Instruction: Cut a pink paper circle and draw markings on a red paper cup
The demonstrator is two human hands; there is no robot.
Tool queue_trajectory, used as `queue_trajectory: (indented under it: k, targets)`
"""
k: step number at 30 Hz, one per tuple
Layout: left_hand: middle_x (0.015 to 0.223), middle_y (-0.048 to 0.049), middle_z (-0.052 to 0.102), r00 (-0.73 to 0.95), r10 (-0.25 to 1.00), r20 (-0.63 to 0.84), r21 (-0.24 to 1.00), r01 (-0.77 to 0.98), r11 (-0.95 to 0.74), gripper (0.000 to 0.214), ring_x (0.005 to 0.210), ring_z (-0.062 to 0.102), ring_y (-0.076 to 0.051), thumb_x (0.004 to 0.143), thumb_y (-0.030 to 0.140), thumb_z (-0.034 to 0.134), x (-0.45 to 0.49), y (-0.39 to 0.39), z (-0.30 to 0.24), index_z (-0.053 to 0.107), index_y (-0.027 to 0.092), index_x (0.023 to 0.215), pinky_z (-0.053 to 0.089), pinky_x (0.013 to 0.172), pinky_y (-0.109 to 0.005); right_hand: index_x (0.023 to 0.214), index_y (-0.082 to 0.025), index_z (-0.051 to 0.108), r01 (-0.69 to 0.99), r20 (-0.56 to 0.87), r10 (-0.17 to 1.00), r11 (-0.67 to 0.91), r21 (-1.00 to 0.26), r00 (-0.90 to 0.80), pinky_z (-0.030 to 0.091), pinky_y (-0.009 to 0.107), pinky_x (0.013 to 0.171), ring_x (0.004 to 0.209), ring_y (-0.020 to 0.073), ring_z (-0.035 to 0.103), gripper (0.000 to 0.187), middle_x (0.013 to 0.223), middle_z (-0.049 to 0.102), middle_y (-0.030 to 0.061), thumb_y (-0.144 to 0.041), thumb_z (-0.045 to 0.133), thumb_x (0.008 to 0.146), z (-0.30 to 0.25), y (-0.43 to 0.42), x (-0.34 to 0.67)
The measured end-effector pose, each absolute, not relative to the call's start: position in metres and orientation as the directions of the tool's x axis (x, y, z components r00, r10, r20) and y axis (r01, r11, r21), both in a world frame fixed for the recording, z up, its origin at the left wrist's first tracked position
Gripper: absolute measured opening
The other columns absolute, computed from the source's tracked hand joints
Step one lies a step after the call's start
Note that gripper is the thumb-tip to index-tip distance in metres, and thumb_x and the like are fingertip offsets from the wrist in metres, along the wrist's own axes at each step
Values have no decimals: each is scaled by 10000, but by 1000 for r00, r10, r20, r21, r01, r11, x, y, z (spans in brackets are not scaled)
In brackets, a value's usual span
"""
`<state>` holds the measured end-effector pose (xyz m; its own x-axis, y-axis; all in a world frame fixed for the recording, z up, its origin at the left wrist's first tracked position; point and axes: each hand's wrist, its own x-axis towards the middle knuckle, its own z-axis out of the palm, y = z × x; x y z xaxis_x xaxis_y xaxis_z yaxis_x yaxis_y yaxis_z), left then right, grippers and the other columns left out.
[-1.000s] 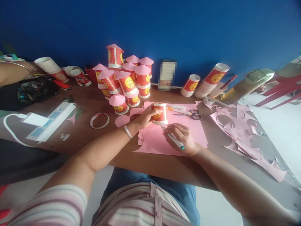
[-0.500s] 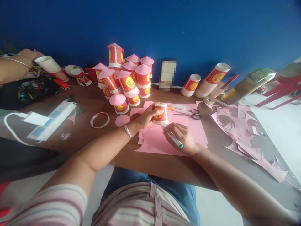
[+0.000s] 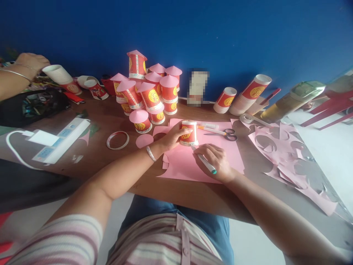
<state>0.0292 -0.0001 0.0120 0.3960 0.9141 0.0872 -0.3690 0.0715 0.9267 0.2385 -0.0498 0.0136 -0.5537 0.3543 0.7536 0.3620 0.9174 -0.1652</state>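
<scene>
My left hand is closed round a red and white paper cup, held upside down with its wide rim low over the pink paper sheet. Just below and to the right of the cup, my right hand grips a white marker with a green end pointing back towards me. The marker's front is partly hidden by my fingers. Beyond my hands, scissors and an orange and white pen lie on the pink paper. A pink paper disc lies left of my left wrist.
Several red cups with pink cone tops are stacked at the back. A tape ring and a power strip lie left; pink offcuts cover the right side. Stacked cups lean by the wall. Another person's hand is far left.
My right hand with the marker has shifted slightly to the right, a little away from the cup. My left hand keeps its hold. The other person's hand has moved a little left.
</scene>
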Motion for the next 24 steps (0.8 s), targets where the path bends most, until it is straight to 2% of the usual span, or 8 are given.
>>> queue_trajectory:
  k: [7,11,16,20,24]
  targets:
    - [817,-7,626,391,918,71,922,-377,89,335,721,559,-143,803,438,816,30,-1,14,628,180,905,451,688,-294,1102,-258,649,319,783,313,935,-155,-537,648,333,755,751,179,743,239,814,733,-12,-81,688,946,12,-52,236]
    - [786,15,601,374,925,58,913,-395,102,309,691,543,-129,802,401,825,30,-1,12,608,190,870,447,663,-287,1083,-258,639,309,787,296,940,-142,-540,694,390,914,695,155,720,215,794,730,-30,-86,682,961,12,-52,235]
    - [816,-6,638,371,926,73,901,-423,98,291,728,579,-146,799,396,832,29,1,9,663,183,902,477,687,-297,1111,-266,641,282,749,338,937,-208,-570,683,472,1021,681,143,706,221,829,752,-33,-97,659,969,11,-51,238]
    - [901,-29,684,340,939,39,895,-429,118,360,835,643,-197,774,397,848,28,3,9,694,187,1022,507,741,-325,1094,-258,642,266,745,342,937,-225,-573,681,478,1040,721,146,722,189,844,751,-23,-103,647,985,11,-52,237]
    - [892,-44,686,374,927,34,902,-410,133,408,864,656,-225,778,462,846,28,2,9,690,179,1027,500,746,-338,1104,-246,649,230,751,337,941,-249,-568,668,487,1081,730,145,719,185,865,747,-16,-102,644,987,12,-53,235]
